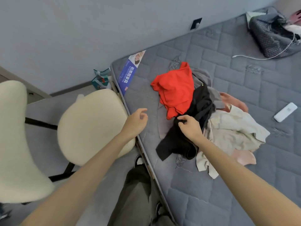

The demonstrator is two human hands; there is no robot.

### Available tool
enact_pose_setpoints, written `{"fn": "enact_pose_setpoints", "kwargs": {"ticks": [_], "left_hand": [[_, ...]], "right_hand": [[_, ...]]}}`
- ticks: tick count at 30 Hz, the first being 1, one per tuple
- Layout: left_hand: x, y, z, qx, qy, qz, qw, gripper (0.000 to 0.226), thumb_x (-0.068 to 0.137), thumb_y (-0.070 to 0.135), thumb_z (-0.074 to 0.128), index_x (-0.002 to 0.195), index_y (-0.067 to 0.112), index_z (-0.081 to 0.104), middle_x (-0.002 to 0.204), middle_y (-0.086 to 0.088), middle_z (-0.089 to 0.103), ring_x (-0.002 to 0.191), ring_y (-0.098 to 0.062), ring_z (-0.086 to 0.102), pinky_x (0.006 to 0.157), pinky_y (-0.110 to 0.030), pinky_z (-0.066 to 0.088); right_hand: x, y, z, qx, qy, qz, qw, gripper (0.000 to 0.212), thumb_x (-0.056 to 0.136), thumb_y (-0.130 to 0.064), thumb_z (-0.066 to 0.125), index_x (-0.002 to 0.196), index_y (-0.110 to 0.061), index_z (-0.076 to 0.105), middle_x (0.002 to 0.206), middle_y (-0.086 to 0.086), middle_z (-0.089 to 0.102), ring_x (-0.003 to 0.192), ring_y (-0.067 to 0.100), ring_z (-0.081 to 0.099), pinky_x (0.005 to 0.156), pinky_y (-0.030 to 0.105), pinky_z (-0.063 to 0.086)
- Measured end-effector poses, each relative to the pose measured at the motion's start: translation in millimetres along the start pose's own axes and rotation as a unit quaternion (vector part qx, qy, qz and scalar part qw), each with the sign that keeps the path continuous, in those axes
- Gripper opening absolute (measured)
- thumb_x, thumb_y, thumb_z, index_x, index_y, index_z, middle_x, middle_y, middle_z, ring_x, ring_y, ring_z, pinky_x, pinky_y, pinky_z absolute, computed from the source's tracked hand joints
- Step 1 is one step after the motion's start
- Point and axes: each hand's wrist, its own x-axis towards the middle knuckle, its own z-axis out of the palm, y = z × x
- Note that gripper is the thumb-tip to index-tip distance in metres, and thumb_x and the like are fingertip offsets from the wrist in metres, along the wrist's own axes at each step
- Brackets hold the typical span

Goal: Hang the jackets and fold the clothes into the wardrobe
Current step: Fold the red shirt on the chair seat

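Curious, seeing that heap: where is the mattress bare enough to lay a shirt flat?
Bare mattress lies on the near side of the beige garment, and beyond the red top toward the dark bundle. Crowded: the middle, where the right hand pinches the black garment.

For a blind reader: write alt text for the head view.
The right hand pinches a black garment lying beside a red garment on a grey mattress; the left hand hovers open nearby.

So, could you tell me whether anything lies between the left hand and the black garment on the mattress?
Nothing visible does. Only flat grey quilted mattress separates the left hand from the crumpled black garment, which the right hand pinches.
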Motion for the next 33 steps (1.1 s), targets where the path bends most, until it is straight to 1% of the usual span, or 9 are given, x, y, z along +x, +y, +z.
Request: {"fn": "enact_pose_setpoints", "kwargs": {"ticks": [3,6,9,13,17,22,26,29,33], "left_hand": [[53,-10,2,-0.005,-0.020,-0.019,1.000,0.036,0.097,0.022,0.045,0.133,0.022,0.051,0.123,0.002,0.061,0.117,-0.015,0.053,0.091,-0.022,0.036],[102,-22,8,-0.029,-0.032,-0.038,0.998,0.035,0.097,0.021,0.045,0.130,0.023,0.054,0.124,-0.001,0.062,0.116,-0.018,0.056,0.101,-0.029,0.039],[142,-35,18,-0.062,-0.038,-0.049,0.996,0.034,0.096,0.019,0.043,0.127,0.024,0.055,0.123,-0.002,0.063,0.113,-0.022,0.058,0.105,-0.038,0.040],[178,-55,33,-0.082,-0.051,-0.061,0.994,0.031,0.096,0.020,0.043,0.123,0.028,0.055,0.116,0.006,0.064,0.113,-0.019,0.058,0.105,-0.037,0.040],[190,-67,41,-0.078,-0.070,-0.058,0.993,0.029,0.097,0.022,0.043,0.121,0.033,0.055,0.113,0.012,0.063,0.111,-0.016,0.059,0.099,-0.031,0.042],[178,-63,34,-0.065,-0.058,-0.021,0.996,0.033,0.098,0.017,0.044,0.128,0.027,0.054,0.121,0.004,0.062,0.103,-0.014,0.060,0.085,-0.021,0.043],[156,-35,21,-0.073,-0.038,0.049,0.995,0.043,0.094,0.006,0.052,0.133,0.025,0.050,0.122,0.004,0.059,0.096,-0.009,0.060,0.076,-0.005,0.042],[137,-9,9,-0.045,-0.054,0.112,0.991,0.067,0.085,0.000,0.062,0.142,0.026,0.039,0.129,0.006,0.045,0.113,-0.011,0.049,0.098,-0.024,0.042],[111,10,-7,0.079,-0.065,0.174,0.979,0.080,0.074,0.004,0.073,0.143,0.024,0.039,0.151,-0.010,0.028,0.141,-0.025,0.026,0.115,-0.038,0.022]], "right_hand": [[48,1,16,0.006,-0.008,0.050,0.999,0.037,0.091,-0.009,0.053,0.128,-0.010,0.058,0.108,0.010,0.060,0.091,0.020,0.057,0.079,0.025,0.041],[93,5,32,-0.008,0.006,0.067,0.998,0.045,0.089,-0.002,0.052,0.134,-0.007,0.052,0.137,0.014,0.047,0.120,0.028,0.052,0.102,0.030,0.037],[130,22,48,-0.047,-0.003,0.085,0.995,0.054,0.087,0.001,0.053,0.140,-0.007,0.041,0.150,0.017,0.026,0.128,0.034,0.043,0.106,0.035,0.035],[164,46,67,-0.129,-0.017,0.093,0.987,0.055,0.088,-0.001,0.058,0.138,0.000,0.035,0.146,0.019,0.028,0.117,0.042,0.050,0.097,0.046,0.042],[180,58,72,-0.187,0.052,0.059,0.979,0.021,0.091,0.001,0.050,0.111,0.003,0.052,0.121,0.020,0.047,0.099,0.043,0.056,0.083,0.047,0.045],[164,44,54,-0.006,0.109,0.026,0.994,0.012,0.090,-0.007,0.063,0.100,-0.002,0.065,0.106,0.015,0.064,0.098,0.028,0.060,0.088,0.035,0.045],[124,2,15,0.098,0.031,-0.068,0.992,0.007,0.092,-0.011,0.062,0.088,-0.017,0.064,0.089,0.000,0.068,0.082,0.009,0.062,0.079,0.017,0.047],[91,-33,-17,0.155,-0.036,-0.124,0.979,0.010,0.095,-0.007,0.056,0.094,-0.011,0.065,0.091,0.000,0.068,0.084,0.001,0.061,0.081,0.011,0.045],[45,-73,-45,0.243,-0.095,-0.125,0.957,0.018,0.097,0.000,0.049,0.094,-0.014,0.061,0.084,-0.003,0.059,0.079,0.001,0.054,0.081,0.016,0.042]]}}
